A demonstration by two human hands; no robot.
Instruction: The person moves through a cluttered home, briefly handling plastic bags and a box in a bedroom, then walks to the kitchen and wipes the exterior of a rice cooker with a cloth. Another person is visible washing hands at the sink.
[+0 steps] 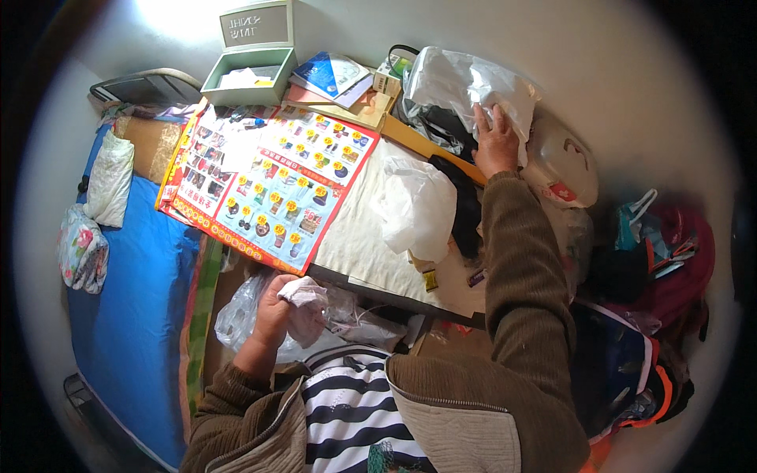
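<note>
My left hand (273, 313) grips a crumpled pale pink cloth (306, 307) just off the table's front edge. At the back right, my right hand (497, 142) reaches out with its fingers spread against a white plastic bag (455, 83). The hand seems to rest on that bag, and nothing shows in its grasp. A second white plastic bag (417, 204) lies crumpled on the cream table cover (346, 242). Left of it, a printed advertising flyer (278, 189) is spread across the table and overhangs the front edge.
A green box (251, 74) stands with its lid up at the back, beside stacked booklets (334, 74). A first-aid case (562, 159) leans by the wall. On the left is a bed with a blue sheet (136, 331). Bags (668, 254) crowd the right side.
</note>
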